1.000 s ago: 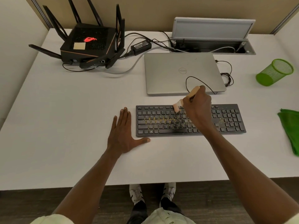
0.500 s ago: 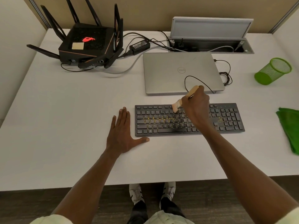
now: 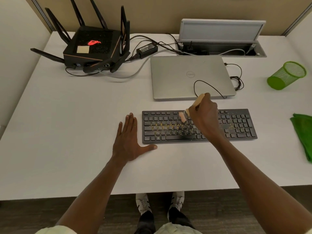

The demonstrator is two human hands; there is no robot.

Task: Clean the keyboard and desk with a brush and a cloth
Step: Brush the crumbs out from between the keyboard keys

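Gripped the brush (image 3: 194, 108) in the right hand (image 3: 205, 118), fingers curled round the wooden handle, bristles down on the upper key rows near the middle of the keyboard (image 3: 199, 126). Angled the handle up and away toward the far edge of the desk (image 3: 67, 124), bristle end pointing left. Lay flat on the desk with the left hand (image 3: 129, 146), fingers straight and together, thumb spread along the near-left corner of the keyboard, seemingly bracing it, though actual contact couldn't be made out.

Ran the keyboard's long axis left to right, parallel to the near edge of the desk. Showed yellowish crumbs (image 3: 166, 127) scattered in the letter rows just left of the bristles, and another patch (image 3: 230, 127) right of the right hand, toward the number pad. Judged from that: brushing in progress, not finished; next sweeps probably leftward along the rows, right hand nearest and best placed.

Waited with the green cloth (image 3: 303, 134) at the right edge of the desk, well apart from both hands, untouched.
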